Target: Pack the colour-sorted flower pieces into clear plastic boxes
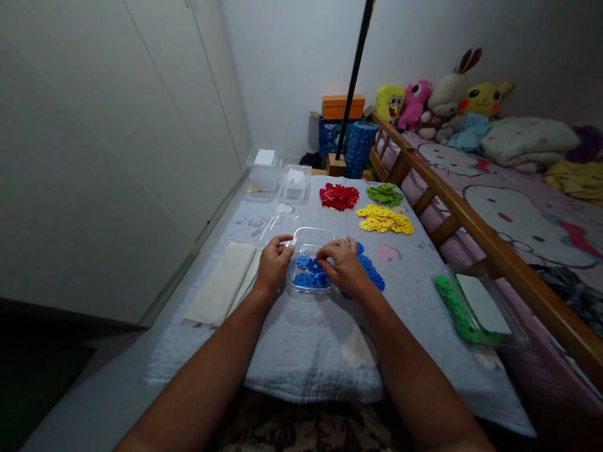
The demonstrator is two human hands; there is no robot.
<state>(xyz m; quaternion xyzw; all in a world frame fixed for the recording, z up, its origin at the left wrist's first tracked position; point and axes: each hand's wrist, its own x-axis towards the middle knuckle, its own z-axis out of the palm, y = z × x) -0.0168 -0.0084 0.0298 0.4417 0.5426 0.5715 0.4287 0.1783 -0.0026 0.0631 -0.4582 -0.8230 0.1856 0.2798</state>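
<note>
A small clear plastic box stands in the middle of the blanket-covered surface with several blue snowflake discs in it. My left hand grips the box's left wall, fingers curled over the rim. My right hand is over the box's right side, fingers pinched together on blue discs. More blue discs lie loose on the blanket just right of that hand.
Red, light green and yellow disc piles lie further back. A clear lid, two clear boxes at back left, a tilted box of green discs against the wooden bed rail, and a folded cloth at left.
</note>
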